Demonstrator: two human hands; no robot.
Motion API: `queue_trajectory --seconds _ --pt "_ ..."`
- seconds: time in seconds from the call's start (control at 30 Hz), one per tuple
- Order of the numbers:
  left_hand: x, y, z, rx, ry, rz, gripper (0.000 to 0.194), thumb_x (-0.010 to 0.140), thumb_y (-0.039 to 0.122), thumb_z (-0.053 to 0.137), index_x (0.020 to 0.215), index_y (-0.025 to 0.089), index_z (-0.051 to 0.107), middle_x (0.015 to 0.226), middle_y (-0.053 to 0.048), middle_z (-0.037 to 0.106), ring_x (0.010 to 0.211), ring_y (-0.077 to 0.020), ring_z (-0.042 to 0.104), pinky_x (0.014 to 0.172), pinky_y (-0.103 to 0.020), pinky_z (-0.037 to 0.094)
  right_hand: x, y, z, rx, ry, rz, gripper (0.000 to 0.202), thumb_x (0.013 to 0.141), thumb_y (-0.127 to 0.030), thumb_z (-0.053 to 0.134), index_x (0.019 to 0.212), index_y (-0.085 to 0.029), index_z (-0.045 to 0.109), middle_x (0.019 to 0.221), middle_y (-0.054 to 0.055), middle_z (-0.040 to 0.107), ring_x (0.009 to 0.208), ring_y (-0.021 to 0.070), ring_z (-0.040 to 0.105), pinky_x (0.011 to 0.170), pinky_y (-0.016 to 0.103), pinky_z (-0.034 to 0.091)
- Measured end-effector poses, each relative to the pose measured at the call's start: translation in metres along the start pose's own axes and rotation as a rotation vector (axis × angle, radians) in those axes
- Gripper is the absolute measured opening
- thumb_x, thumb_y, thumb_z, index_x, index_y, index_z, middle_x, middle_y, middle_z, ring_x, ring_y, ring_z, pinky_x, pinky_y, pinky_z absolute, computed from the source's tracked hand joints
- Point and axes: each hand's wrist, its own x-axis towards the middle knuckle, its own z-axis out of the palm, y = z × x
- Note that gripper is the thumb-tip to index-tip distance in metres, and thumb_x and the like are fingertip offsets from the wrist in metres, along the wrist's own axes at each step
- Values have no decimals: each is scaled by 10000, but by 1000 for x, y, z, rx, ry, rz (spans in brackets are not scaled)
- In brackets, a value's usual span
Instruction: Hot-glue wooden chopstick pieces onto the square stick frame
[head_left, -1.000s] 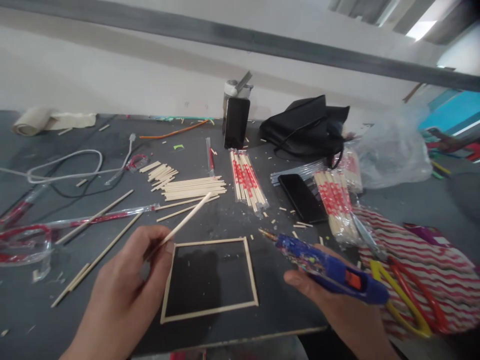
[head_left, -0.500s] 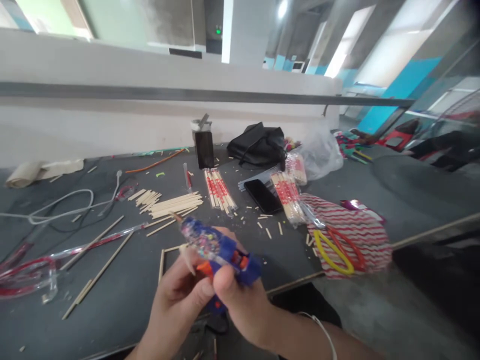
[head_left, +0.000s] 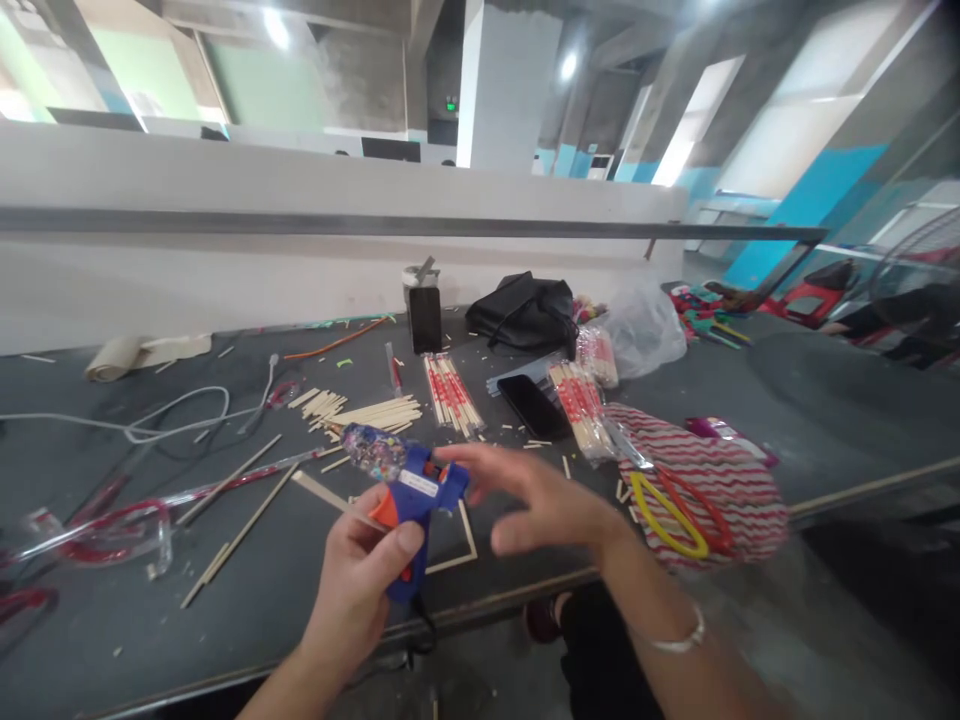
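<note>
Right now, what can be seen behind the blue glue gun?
Past the glue gun, a corner of the stick frame and part of the loose sticks show. Much of the frame is covered by the glue gun and left hand.

hot-glue gun (head_left: 411, 492) in left hand (head_left: 356, 570): smooth plastic, rough-looking front | wooden sticks (head_left: 390, 408) beyond that hand: matt | smartphone (head_left: 531, 405) beyond right hand (head_left: 551, 505): glossy | striped cloth (head_left: 750, 510) right of it: matt, soft
</note>
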Motion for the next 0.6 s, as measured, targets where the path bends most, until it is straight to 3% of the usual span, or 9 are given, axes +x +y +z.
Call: queue_trajectory --seconds 0.03,0.07,0.13,0.17,0.23,0.37,0.6 --pt "2 3 -1 -13 18 -5 327 604 407 811 771 158 680 688 -8 631 588 -104 538 542 -174 431 5 12 -19 -233 159 85 525 790 -554 623 1226 -261 607 1116 43 698 947 180 666 764 307 553" --pt "4 5 -2 -25 29 -12 334 597 406 816 771 155 682 680 -5 628 584 -98 529 544 -170 424 13 25 -38 -336 256 165 449 906 -491 492 1251 -217 580 1124 80 689 962 185 659 760 316 552" --pt "6 6 -3 -47 41 -35 346 594 409 820 783 151 686 666 1 618 575 -86 507 541 -161 402 37 52 -73 -484 350 268 422 983 -383 362 1295 -147 522 1194 147 632 1023 216 626 759 345 551" --pt "8 5 -3 -52 38 -50 354 594 411 820 793 149 689 665 2 616 574 -82 499 541 -159 393 51 65 -88 -561 356 314 377 979 -352 401 1266 -152 540 1216 140 613 1051 223 609 804 365 539" --pt "9 2 -3 -49 22 -83 373 596 418 818 819 145 696 682 -4 625 589 -85 501 554 -163 391 80 88 -111 -698 301 392 317 922 -339 559 1200 -188 572 1225 83 590 1017 211 610 851 422 523" --pt "13 -4 -3 -40 -23 -152 402 610 438 804 851 138 690 671 -10 633 583 -87 498 549 -168 384 121 121 -134 -919 79 547 318 919 -334 564 1205 -195 568 1230 84 585 1016 207 609 848 417 524" --pt "18 -3 -9 -66 -94 -191 351 697 437 742 846 142 626 665 -25 643 545 -77 479 485 -153 335 129 153 -166 -1132 -236 678 324 914 -333 573 1207 -194 566 1227 81 586 1019 210 609 844 415 524"
